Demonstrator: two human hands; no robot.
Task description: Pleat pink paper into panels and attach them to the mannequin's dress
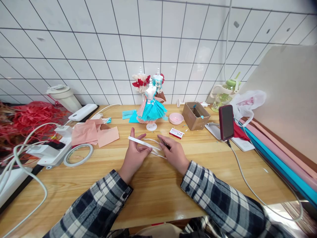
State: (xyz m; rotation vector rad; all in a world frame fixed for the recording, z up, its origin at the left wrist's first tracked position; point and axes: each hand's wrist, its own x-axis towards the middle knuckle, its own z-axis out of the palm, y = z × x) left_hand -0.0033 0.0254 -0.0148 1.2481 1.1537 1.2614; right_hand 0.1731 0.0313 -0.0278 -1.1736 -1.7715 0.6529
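A narrow white ribbon (141, 142) runs slantwise over the fingers of my left hand (135, 153), whose thumb presses on it. Its loops lie between my two hands above the wood. My right hand (174, 153) is closed round a small dark tool (166, 145), with thumb and forefinger beside the ribbon's right end. Just beyond the hands, a small mannequin in a turquoise ruffled dress (152, 110) stands on a round white base. Behind it are two more dressed mannequins (140, 82). A small white and red box (176, 133) lies right of the base.
A pink bowl (176, 118) and cardboard box (196, 115) stand behind my right hand. Farther right are a phone (226, 122) and a green-lidded bottle (224, 94). At left lie pink sheets (108, 136), a tape roll (67, 161), a power strip (55, 153) and cables.
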